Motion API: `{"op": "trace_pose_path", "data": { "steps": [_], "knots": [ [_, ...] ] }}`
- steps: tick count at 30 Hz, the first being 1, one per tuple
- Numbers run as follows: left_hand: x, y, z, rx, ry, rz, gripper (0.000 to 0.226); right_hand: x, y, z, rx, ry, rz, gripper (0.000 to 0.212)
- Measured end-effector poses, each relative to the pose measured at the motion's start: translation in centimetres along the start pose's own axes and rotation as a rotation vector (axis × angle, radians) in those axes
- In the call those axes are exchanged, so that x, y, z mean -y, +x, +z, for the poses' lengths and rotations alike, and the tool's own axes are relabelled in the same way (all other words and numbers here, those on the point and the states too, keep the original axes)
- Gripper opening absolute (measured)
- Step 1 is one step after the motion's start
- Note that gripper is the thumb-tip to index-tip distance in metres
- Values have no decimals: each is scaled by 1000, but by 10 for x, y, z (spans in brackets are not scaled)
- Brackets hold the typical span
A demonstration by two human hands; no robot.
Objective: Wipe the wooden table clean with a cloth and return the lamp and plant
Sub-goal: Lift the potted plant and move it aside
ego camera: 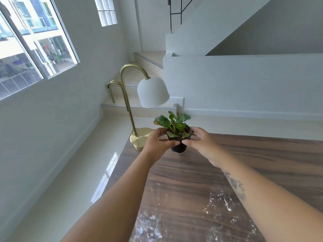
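Both hands grip the plant [176, 135] by its small black pot, at the far left part of the table [201, 180]. The left hand [157, 142] has its fingers closed on the pot's left side; the right hand [199, 139] is clamped on the right side, thumb at the near rim. The pot stands upright between them, its long axis vertical, its base seemingly just touching the wood, though I cannot be sure it is not slightly lifted. The lamp [141, 109] stands just left and beyond, its brass base beside the left hand. White smears lie on the near tabletop, so wiping looks unfinished. No labels or writing can be read
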State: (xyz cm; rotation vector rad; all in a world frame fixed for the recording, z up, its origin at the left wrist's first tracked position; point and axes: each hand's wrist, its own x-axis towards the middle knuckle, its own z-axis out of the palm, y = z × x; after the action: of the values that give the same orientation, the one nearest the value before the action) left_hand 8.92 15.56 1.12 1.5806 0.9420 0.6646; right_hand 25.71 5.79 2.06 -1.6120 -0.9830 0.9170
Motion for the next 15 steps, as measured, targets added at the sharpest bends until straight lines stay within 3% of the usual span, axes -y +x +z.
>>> {"op": "trace_pose_path", "data": {
  "steps": [7,15],
  "knots": [
    [17,18,-4,10,-26,-11,68,-7,14,13,-24,-41,31,67],
    [11,-1,-6,-53,29,-25,70,5,-9,16,-120,-162,66,66]
  ]
}}
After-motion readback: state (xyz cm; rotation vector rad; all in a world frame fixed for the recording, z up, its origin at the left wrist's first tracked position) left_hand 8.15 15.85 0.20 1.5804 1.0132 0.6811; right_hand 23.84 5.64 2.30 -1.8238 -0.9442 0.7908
